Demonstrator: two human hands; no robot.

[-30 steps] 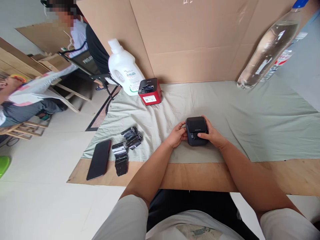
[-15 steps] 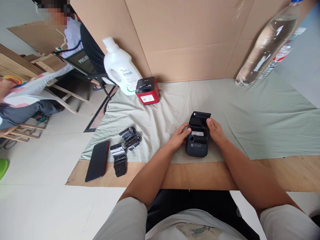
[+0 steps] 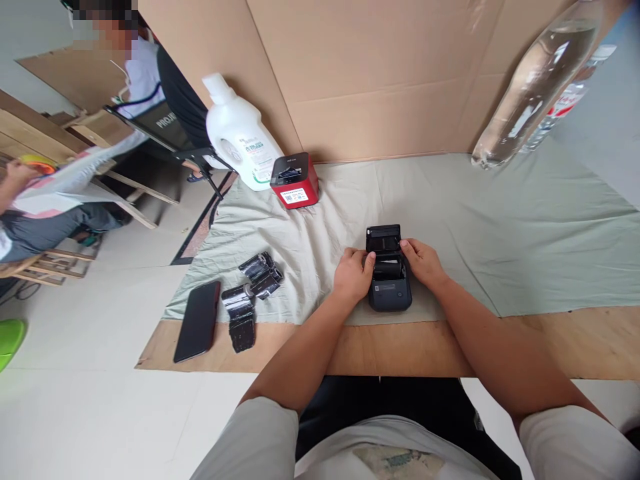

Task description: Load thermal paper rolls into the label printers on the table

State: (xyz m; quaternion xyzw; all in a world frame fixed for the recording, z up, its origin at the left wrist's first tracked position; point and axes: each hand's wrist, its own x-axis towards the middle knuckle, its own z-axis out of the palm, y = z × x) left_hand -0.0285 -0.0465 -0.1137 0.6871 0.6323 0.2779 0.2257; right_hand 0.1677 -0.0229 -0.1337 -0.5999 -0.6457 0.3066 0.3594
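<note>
A small dark label printer (image 3: pixel 391 295) rests on the cloth close to the table's front edge, its lid (image 3: pixel 384 238) standing open at the back. Inside the compartment lies a black roll (image 3: pixel 387 269). My left hand (image 3: pixel 354 272) is closed on the printer's left side, thumb at the compartment rim and other fingers partly hidden. My right hand (image 3: pixel 423 261) grips the right side near the hinge, with the thumb by the lid's lower corner. Crumpled strips of black film (image 3: pixel 242 317) and a dark phone (image 3: pixel 198 321) lie to the left.
Behind, a red and black box-shaped device (image 3: pixel 295 183) stands beside a white jug (image 3: pixel 243 137). A large clear bottle (image 3: pixel 537 83) and a smaller bottle (image 3: pixel 567 100) stand at the back right against a cardboard wall (image 3: pixel 375 80). Two people sit at the left, one holding yellow tape (image 3: pixel 39 164).
The printer has turned slightly, and its lid has shifted left and sits straighter. The white part inside no longer shows. My left hand has closed further round the left side.
</note>
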